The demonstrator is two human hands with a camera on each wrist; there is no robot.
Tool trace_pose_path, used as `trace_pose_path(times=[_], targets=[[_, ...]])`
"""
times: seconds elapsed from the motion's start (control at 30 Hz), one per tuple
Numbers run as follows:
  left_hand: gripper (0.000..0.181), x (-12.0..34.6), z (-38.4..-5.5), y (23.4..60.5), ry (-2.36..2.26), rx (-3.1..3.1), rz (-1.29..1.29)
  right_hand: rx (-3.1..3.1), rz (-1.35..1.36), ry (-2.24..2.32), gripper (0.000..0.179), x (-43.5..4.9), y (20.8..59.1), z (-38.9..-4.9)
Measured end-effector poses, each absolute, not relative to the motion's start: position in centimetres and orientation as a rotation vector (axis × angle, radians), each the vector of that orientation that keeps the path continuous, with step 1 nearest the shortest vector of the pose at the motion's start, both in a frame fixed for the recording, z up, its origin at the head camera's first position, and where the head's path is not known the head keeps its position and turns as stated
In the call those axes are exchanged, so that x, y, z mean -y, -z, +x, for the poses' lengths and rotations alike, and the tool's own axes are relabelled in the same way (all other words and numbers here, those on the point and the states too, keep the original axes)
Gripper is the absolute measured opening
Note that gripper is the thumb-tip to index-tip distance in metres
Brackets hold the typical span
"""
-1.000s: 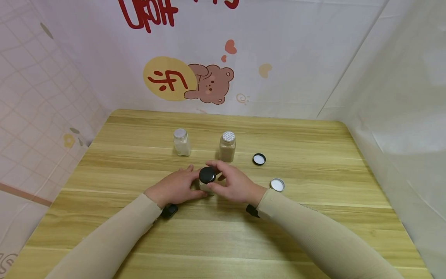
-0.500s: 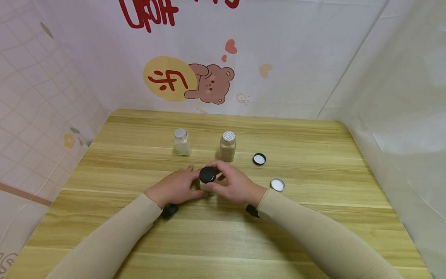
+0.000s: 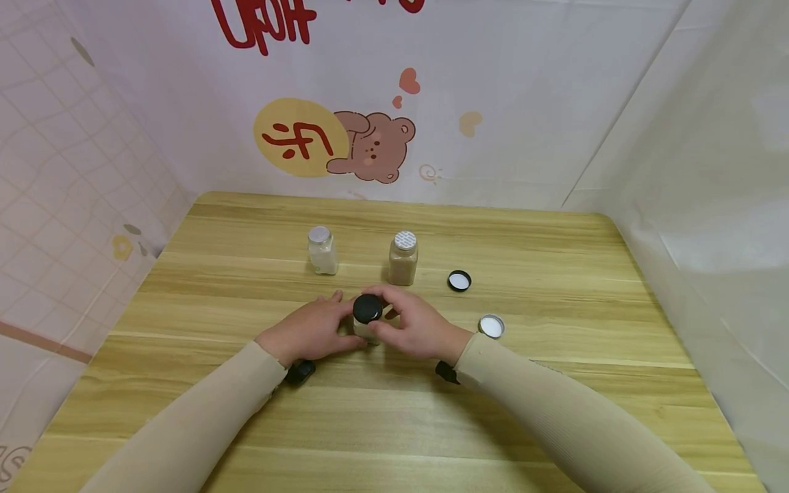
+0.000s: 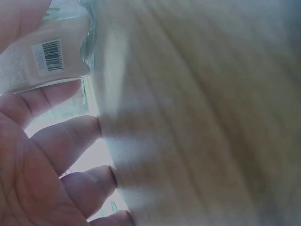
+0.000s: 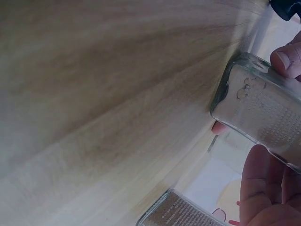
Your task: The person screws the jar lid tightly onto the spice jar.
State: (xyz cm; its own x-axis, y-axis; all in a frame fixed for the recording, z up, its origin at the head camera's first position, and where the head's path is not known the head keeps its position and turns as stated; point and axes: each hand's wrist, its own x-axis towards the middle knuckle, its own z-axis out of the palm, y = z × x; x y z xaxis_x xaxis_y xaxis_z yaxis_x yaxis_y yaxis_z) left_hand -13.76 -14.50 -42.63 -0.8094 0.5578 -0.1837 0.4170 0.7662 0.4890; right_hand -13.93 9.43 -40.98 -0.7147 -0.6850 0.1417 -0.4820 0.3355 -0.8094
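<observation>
Two hands on one jar: the left hand (image 3: 311, 332) holds the body while the right hand (image 3: 419, 325) grasps the black cap (image 3: 368, 308).
The glass jar (image 3: 364, 333) appears to stand upright on the wooden table (image 3: 394, 424), nearer than the brown jar (image 3: 403, 266) and the pale jar (image 3: 323, 259); the left thumb and forefinger pinch it low, probably to keep it from twinding or tipping, with the other left fingers spread beside it. The right thumb and forefinger curl about the cap's near and far sides, likely for turning purchase, though their exact contact is partly hidden. Both forearms angle inward from the near corners. The black-rimmed lid (image 3: 459, 281) and silver-rimmed lid (image 3: 491, 326) lie to the right, white inner faces up, presumably out of the hands' way.
</observation>
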Motion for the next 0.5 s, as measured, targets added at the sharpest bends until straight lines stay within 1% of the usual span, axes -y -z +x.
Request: trace_pose_path(times=[0.13,0.37,0.5], targets=[[0.075,14.43,-13.76,42.56,-0.619,-2.642,0.746,-2.372,-1.023,1.323,0.04,-9.46,40.94,-13.94],[0.076,14.4,-13.72,42.54,-0.612,-2.646,0.745,-2.385,-1.002,1.3,0.054,-9.46,40.88,-13.89],[0.074,14.4,-13.74,42.6,-0.62,-2.648,0.748,-2.382,-1.023,1.302,0.055,-9.46,40.91,-13.85]])
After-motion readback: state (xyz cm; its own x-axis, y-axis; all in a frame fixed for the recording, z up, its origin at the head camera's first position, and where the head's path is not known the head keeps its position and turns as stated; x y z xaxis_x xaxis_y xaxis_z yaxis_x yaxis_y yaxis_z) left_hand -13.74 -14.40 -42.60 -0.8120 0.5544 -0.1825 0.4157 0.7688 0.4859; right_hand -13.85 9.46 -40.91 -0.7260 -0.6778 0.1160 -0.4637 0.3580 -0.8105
